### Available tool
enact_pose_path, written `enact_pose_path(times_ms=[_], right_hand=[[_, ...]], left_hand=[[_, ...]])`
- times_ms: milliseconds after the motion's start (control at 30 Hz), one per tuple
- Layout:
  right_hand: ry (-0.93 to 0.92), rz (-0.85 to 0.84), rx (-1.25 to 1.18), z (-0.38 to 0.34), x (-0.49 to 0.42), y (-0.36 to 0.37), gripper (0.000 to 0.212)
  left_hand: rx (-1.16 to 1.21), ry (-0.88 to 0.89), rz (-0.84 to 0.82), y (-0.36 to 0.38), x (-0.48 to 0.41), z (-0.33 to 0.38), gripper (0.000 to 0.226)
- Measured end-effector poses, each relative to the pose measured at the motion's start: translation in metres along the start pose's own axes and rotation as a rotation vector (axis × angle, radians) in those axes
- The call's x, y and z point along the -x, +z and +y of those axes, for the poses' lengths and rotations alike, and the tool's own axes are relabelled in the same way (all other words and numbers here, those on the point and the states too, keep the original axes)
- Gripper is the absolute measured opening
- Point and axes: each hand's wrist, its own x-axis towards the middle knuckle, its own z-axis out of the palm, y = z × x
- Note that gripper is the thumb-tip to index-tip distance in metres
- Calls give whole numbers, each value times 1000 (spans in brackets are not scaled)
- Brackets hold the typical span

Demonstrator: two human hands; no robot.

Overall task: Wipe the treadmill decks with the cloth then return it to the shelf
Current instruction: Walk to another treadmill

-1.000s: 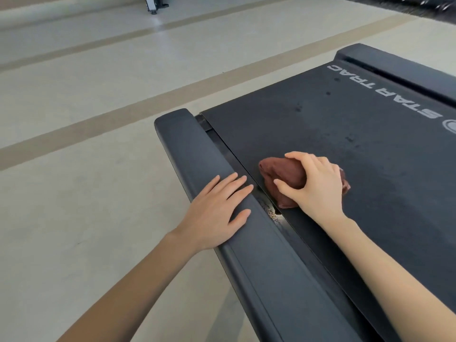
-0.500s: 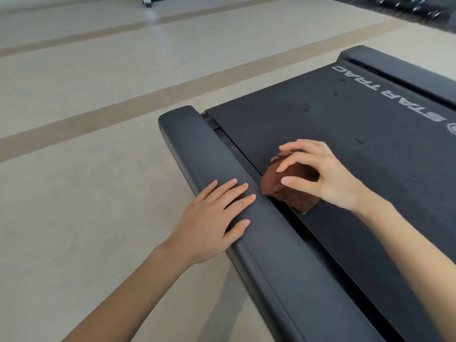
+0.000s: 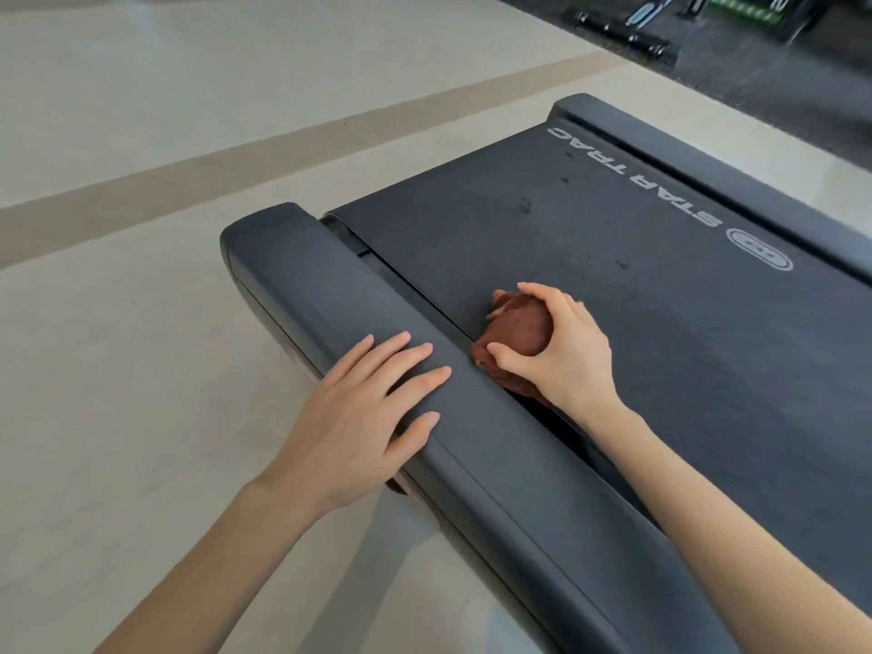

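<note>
A bunched brown cloth (image 3: 521,330) lies at the left edge of the black treadmill belt (image 3: 660,323), against the gap beside the grey side rail (image 3: 330,285). My right hand (image 3: 561,351) grips the cloth from above, thumb and fingers curled round it. My left hand (image 3: 363,417) rests flat on the side rail with straight, spread fingers, a little left of the cloth. Part of the cloth is hidden under my right palm.
Pale floor with a tan stripe (image 3: 236,172) spreads to the left and beyond the treadmill's end. The far side rail (image 3: 708,162) bounds the belt on the right. Other gym equipment (image 3: 627,30) stands on dark flooring at the top right.
My right hand with the cloth has shifted slightly along the belt's left edge, and its fingers have closed tighter over the cloth. My left hand has stayed on the rail.
</note>
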Motion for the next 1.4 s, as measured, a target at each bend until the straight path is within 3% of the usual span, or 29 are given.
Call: enact_pose_path(times_ms=[200,333,567,733,1133,1400], right_hand=[[-40,-26,-13,-30,6,-17,58],[-186,-62,-86,-81,15,-26,53],[-630,-169,72,-195,50,11,47],[-914,-153,221,-229,68,46,45],[-879,-416,-39,-284,51,137,42],[-714,-538,-99,-352,-11,90,45]], left_hand=[[30,-49,6,-21,40,-31,47],[-23,-142,11,-45,87,-65,48],[-161,-329,16,-91,167,-100,51],[-192,-498,-55,-110,220,-114,55],[-203,-795,-156,-115,278,-142,54],[-201,-857,-115,-211,240,-155,52]])
